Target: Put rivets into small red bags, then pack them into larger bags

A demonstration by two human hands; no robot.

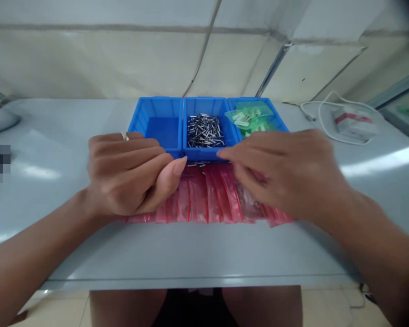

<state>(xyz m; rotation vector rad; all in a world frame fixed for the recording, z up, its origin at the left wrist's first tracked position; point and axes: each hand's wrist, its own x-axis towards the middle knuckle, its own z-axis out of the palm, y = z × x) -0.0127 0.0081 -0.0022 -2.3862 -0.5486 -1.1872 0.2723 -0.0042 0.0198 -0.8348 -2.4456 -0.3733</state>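
My left hand, with a ring on one finger, is closed above the left end of a row of pink plastic bags; what it holds, if anything, is hidden. My right hand hovers over the right part of the row, slightly blurred, its fingers pinched together with their contents too small to tell. Behind the bags stand three blue bins side by side. The left bin shows a bare bottom, the middle bin holds many small metal pins, and green bags with white parts fill the right bin.
A white and red box and a white cable lie at the back right of the grey table. A pale rounded object is at the far left. Behind the bins rises a wall. The table's front edge runs above my legs.
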